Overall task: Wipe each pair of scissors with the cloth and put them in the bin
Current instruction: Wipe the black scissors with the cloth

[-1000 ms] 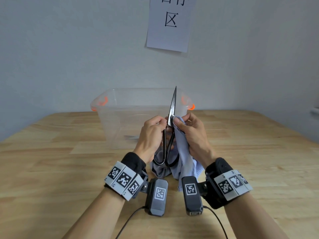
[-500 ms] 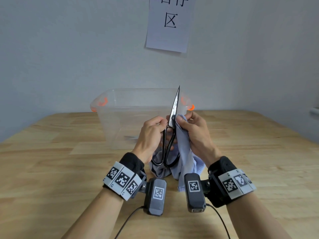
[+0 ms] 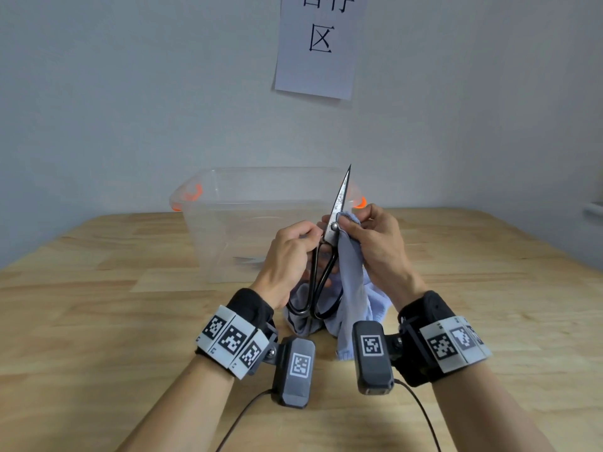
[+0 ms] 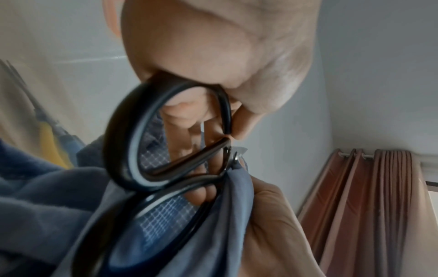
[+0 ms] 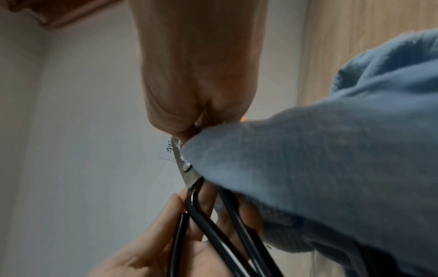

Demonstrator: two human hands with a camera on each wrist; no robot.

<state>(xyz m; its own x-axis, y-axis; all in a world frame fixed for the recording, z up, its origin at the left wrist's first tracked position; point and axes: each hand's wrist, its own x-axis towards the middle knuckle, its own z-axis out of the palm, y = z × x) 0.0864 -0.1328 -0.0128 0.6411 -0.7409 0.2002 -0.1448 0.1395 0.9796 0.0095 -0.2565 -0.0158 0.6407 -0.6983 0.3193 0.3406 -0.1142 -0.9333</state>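
A pair of black-handled scissors stands upright over the table, blades together and pointing up. My left hand grips the handles just under the pivot. My right hand pinches a light blue cloth against the blades near the pivot; the rest of the cloth hangs down to the table. The clear plastic bin with orange handle clips stands right behind the hands.
The wooden table spreads wide on both sides. Something thin lies on the bin's bottom, too faint to name. A paper sign hangs on the wall above. Cables trail from both wrist cameras toward the front edge.
The scissors have tilted slightly, tip leaning right. My right hand with the cloth has shifted up a little along the blades. My left hand keeps its grip.
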